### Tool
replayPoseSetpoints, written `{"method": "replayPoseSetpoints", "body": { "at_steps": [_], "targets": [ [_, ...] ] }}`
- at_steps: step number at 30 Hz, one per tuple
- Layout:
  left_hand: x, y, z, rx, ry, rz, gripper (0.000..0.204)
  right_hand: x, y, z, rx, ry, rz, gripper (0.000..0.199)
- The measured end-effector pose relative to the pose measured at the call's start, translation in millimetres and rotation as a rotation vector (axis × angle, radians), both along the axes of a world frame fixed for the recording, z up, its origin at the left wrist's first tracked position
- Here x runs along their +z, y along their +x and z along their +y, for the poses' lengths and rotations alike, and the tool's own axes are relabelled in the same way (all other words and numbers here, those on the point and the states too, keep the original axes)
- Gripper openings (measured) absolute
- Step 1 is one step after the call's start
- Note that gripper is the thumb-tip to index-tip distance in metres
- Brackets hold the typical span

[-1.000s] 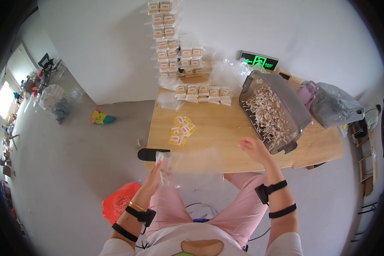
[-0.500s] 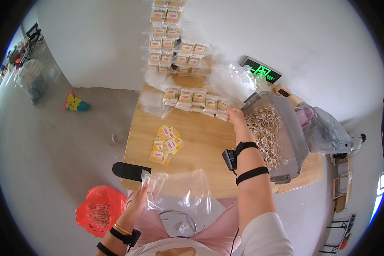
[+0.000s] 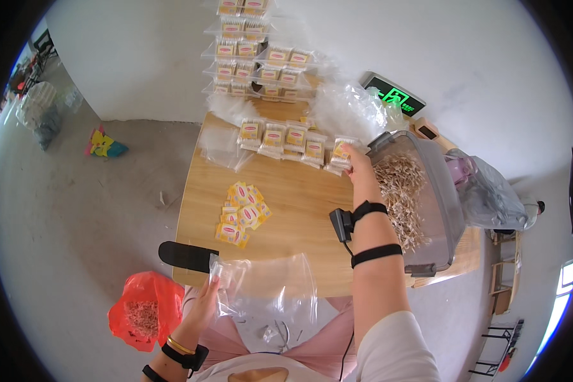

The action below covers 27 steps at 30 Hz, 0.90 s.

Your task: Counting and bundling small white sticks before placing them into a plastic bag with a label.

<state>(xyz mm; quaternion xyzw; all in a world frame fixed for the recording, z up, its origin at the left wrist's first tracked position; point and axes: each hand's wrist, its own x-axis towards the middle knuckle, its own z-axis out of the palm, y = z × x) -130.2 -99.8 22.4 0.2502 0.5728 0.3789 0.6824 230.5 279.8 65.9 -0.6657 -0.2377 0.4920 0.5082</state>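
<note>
My left hand [image 3: 202, 304] is closed on the edge of a clear plastic bag [image 3: 270, 286], which spreads to the right over the table's near edge and my lap. At the far right end of a row of cotton swab packs [image 3: 273, 139], my right hand [image 3: 360, 164] grips one cotton swab pack [image 3: 342, 148] with its fingers and thumb. That pack is tilted and sits a little above its neighbours. Each pack is clear with a yellow and white label. A grey bin [image 3: 439, 210] holding loose cotton swabs [image 3: 401, 197] stands beside my right forearm.
Yellow and white cards [image 3: 243, 213] lie on the wooden table [image 3: 299, 216]. Bagged packs [image 3: 235, 49] are stacked at the back, with empty clear bags [image 3: 221, 146] nearby. A black strip [image 3: 188, 255] juts over the left edge. Below it is a red bag [image 3: 149, 299] with swabs.
My right hand has taken hold of the end pack and raised it slightly. The left hand still holds the clear bag. The whole view has shifted a little.
</note>
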Motion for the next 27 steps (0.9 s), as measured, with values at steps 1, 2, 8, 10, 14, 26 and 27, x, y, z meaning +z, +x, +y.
{"method": "replayPoseSetpoints", "body": {
  "at_steps": [1, 2, 8, 10, 14, 26, 27],
  "targets": [
    [0.2, 4.0, 4.6, -0.015, -0.009, -0.027, 0.06, 6.1, 22.5, -12.1, 0.041, 0.035, -0.035, 0.051],
    [-2.2, 6.3, 8.3, -0.025, -0.022, -0.05, 0.06, 7.2, 47.6, -23.6, 0.089, 0.065, -0.067, 0.054],
    [-39.1, -1.5, 4.1, 0.03, -0.006, -0.031, 0.068, 18.2, 46.9, -189.9, 0.333, 0.131, -0.692, 0.05],
    [-25.2, 1.6, 13.6, -0.03, -0.061, -0.087, 0.074, 3.7, 56.6, -247.3, 0.329, 0.112, -0.922, 0.048],
    [-56.3, -3.5, 17.8, -0.025, -0.075, 0.039, 0.079, -20.7, 41.8, -312.4, 0.351, 0.111, -1.329, 0.046],
    [-36.8, -0.8, 34.1, 0.135, -0.132, -0.076, 0.057, -23.7, 45.5, -352.5, 0.574, -0.07, -0.275, 0.044],
    [-38.3, -5.6, 30.2, 0.103, -0.113, -0.111, 0.057, -23.6, 35.6, -348.9, 0.599, -0.046, -0.178, 0.044]
  ]
}}
